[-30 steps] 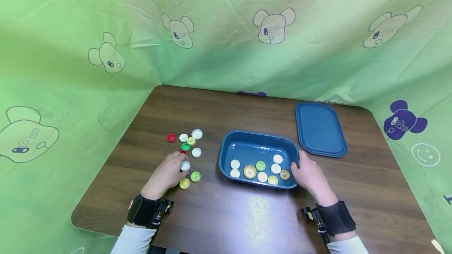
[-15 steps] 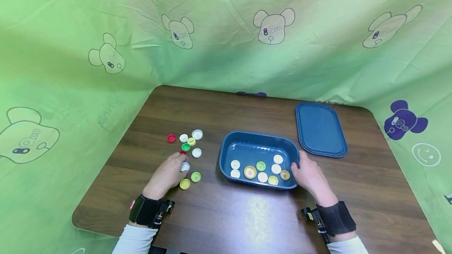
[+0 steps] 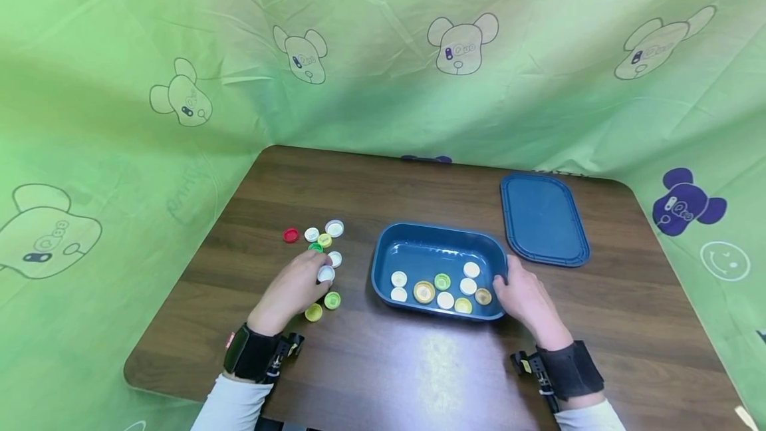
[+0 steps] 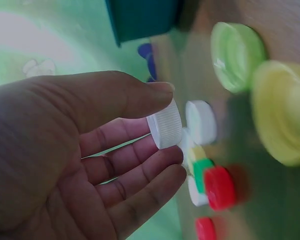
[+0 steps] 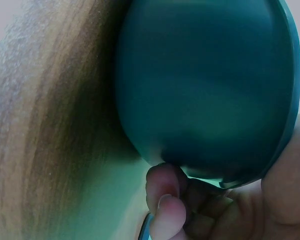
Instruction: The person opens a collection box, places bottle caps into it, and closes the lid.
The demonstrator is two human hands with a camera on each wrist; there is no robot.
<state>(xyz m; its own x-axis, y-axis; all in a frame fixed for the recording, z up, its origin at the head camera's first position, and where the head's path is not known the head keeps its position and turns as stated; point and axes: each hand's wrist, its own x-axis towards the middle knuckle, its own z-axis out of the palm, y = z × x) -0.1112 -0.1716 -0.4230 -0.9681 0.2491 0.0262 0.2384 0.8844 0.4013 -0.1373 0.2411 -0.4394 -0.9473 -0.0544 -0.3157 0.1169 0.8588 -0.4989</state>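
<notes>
In the head view my left hand (image 3: pixel 293 288) pinches a white bottle cap (image 3: pixel 326 274) between thumb and fingers. The left wrist view shows the ribbed side of this white cap (image 4: pixel 166 126), held on edge, with a red cap (image 4: pixel 220 188) beyond the fingertips. My right hand (image 3: pixel 526 294) grips the right end of a blue plastic box (image 3: pixel 419 255). Its thumb lies over the rim, and the right wrist view shows curled fingers under the box wall (image 5: pixel 205 95). White, green, yellow and tan caps lie inside, mostly along the near side.
Loose caps surround the left hand: a light green cap (image 3: pixel 332 300) and a yellow cap (image 3: pixel 313 312) nearer, a red cap (image 3: pixel 290 235) and several others farther off. A blue lid (image 3: pixel 544 218) lies flat behind the box on the wooden table (image 3: pixel 383 185). Green cloth (image 3: pixel 371 85) hangs around.
My left hand has lifted and shifted slightly right and away, carrying the white cap; it now covers the red cap in the head view. The right hand and box have stayed put.
</notes>
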